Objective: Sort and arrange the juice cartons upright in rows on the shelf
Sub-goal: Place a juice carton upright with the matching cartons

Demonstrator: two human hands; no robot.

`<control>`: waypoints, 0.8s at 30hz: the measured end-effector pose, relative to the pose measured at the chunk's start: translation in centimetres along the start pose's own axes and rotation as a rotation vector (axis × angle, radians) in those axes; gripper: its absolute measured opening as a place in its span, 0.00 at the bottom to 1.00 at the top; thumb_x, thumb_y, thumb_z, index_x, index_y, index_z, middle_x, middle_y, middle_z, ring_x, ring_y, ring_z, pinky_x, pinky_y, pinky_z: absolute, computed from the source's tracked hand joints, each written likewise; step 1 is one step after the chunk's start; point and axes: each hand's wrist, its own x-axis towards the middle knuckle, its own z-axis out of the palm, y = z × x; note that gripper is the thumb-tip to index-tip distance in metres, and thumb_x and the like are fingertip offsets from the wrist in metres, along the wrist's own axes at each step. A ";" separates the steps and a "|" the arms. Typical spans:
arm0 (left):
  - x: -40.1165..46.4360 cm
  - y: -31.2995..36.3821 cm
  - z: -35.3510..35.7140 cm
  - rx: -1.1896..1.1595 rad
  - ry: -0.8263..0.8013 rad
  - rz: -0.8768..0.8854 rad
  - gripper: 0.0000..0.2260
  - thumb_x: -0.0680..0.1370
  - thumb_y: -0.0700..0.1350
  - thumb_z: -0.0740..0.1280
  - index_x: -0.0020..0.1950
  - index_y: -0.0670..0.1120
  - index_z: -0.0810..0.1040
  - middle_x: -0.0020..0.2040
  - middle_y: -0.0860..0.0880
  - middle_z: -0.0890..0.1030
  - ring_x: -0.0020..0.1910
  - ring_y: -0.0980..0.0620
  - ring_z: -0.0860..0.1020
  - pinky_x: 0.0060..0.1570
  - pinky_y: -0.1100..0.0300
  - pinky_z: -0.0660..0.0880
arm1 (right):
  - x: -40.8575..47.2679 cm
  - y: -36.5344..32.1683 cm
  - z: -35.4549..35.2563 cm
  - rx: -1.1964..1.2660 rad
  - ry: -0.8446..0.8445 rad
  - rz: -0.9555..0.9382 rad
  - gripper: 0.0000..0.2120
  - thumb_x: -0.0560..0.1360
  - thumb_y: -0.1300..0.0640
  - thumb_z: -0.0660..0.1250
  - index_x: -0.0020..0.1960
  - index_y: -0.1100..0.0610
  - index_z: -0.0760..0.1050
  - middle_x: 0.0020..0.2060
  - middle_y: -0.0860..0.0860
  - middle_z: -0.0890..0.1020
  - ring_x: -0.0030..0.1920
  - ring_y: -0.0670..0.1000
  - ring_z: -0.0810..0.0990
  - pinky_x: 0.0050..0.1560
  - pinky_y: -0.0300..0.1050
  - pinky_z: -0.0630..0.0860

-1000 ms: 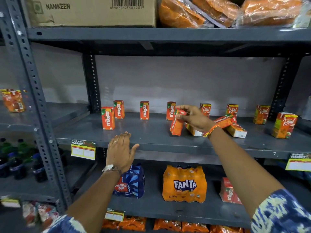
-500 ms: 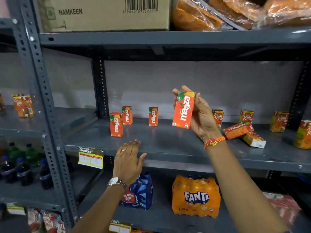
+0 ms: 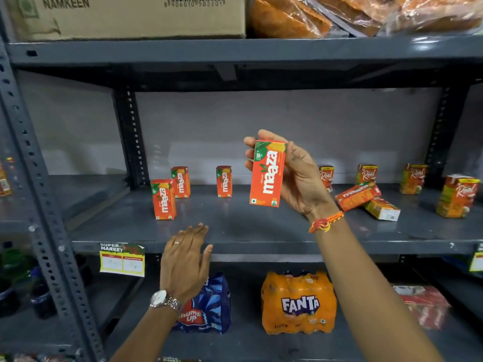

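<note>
Holding orange Maaza juice carton [image 3: 268, 173] upright above grey metal shelf [image 3: 261, 226], right hand [image 3: 298, 178] wraps fingers round its sides, label facing out, likely checking brand before placing. Left hand [image 3: 185, 262] rests flat, fingers spread, empty, on shelf edge. Three standing Maaza cartons [image 3: 180, 182] wait left; toppled orange carton [image 3: 358, 195] lies right, needs righting.

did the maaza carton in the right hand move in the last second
Yes. The Maaza carton in the right hand was tilted low on the shelf a second ago; now it is lifted upright, clear of it.
</note>
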 end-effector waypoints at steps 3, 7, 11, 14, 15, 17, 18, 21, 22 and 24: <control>-0.6 0.0 0.4 -0.014 -0.001 0.058 0.22 0.80 0.53 0.55 0.69 0.45 0.75 0.67 0.46 0.78 0.65 0.46 0.77 0.69 0.50 0.66 | 1.2 1.4 -1.6 -0.106 0.080 0.103 0.21 0.82 0.57 0.54 0.70 0.66 0.67 0.66 0.62 0.76 0.65 0.62 0.73 0.71 0.63 0.65; -0.5 0.5 0.3 -0.020 -0.010 0.047 0.22 0.80 0.53 0.56 0.68 0.45 0.75 0.67 0.46 0.78 0.65 0.45 0.76 0.69 0.49 0.66 | 2.9 4.0 -2.1 -0.213 0.144 0.237 0.24 0.76 0.54 0.61 0.69 0.64 0.70 0.62 0.58 0.80 0.60 0.57 0.79 0.60 0.51 0.78; -0.8 0.1 0.4 -0.038 -0.018 0.038 0.22 0.81 0.54 0.55 0.69 0.46 0.74 0.68 0.47 0.77 0.66 0.46 0.75 0.70 0.50 0.64 | 4.3 8.0 -1.6 -0.337 0.299 0.349 0.20 0.82 0.55 0.56 0.69 0.64 0.71 0.57 0.57 0.82 0.55 0.54 0.81 0.58 0.52 0.76; -0.9 0.0 0.2 -0.025 -0.043 0.049 0.23 0.81 0.55 0.55 0.70 0.46 0.73 0.69 0.47 0.76 0.67 0.47 0.75 0.71 0.50 0.65 | 5.0 9.9 -1.0 -0.266 0.385 0.380 0.17 0.82 0.56 0.53 0.55 0.60 0.80 0.50 0.57 0.84 0.47 0.53 0.84 0.54 0.49 0.77; -0.8 -0.1 0.2 -0.020 -0.047 0.052 0.23 0.81 0.56 0.55 0.70 0.46 0.73 0.69 0.47 0.76 0.67 0.47 0.75 0.71 0.50 0.65 | 5.2 10.2 -0.7 -0.239 0.383 0.379 0.17 0.81 0.58 0.53 0.51 0.59 0.80 0.47 0.56 0.83 0.45 0.52 0.83 0.52 0.48 0.77; -0.8 0.0 0.3 -0.025 -0.046 0.049 0.23 0.81 0.56 0.55 0.70 0.46 0.73 0.69 0.47 0.76 0.67 0.47 0.75 0.71 0.49 0.65 | 5.6 10.6 -0.1 -0.211 0.396 0.386 0.14 0.79 0.60 0.54 0.50 0.59 0.79 0.45 0.55 0.81 0.47 0.53 0.79 0.50 0.47 0.75; -0.8 0.0 0.3 -0.031 -0.046 0.043 0.23 0.81 0.56 0.55 0.70 0.46 0.74 0.69 0.47 0.76 0.67 0.47 0.74 0.71 0.49 0.64 | 5.8 10.9 0.1 -0.213 0.407 0.398 0.14 0.79 0.60 0.53 0.49 0.59 0.79 0.45 0.55 0.80 0.47 0.54 0.78 0.49 0.46 0.76; -0.8 0.2 0.3 -0.044 -0.031 0.033 0.22 0.80 0.55 0.56 0.69 0.46 0.74 0.68 0.47 0.77 0.67 0.47 0.74 0.70 0.50 0.64 | 5.9 11.6 0.3 -0.258 0.451 0.402 0.17 0.80 0.56 0.52 0.49 0.58 0.80 0.46 0.55 0.83 0.55 0.61 0.79 0.47 0.44 0.77; -0.8 0.3 0.3 -0.049 -0.028 0.033 0.22 0.80 0.55 0.57 0.69 0.46 0.74 0.68 0.47 0.77 0.67 0.47 0.74 0.70 0.49 0.65 | 5.7 11.8 0.5 -0.273 0.415 0.409 0.18 0.80 0.56 0.52 0.48 0.58 0.80 0.46 0.56 0.83 0.56 0.62 0.79 0.47 0.43 0.77; -0.8 0.3 0.4 -0.051 -0.022 0.035 0.22 0.80 0.54 0.57 0.69 0.45 0.74 0.68 0.47 0.77 0.66 0.47 0.74 0.69 0.49 0.65 | 5.4 11.9 0.5 -0.277 0.397 0.413 0.20 0.82 0.55 0.50 0.45 0.58 0.79 0.43 0.55 0.84 0.48 0.56 0.82 0.44 0.40 0.76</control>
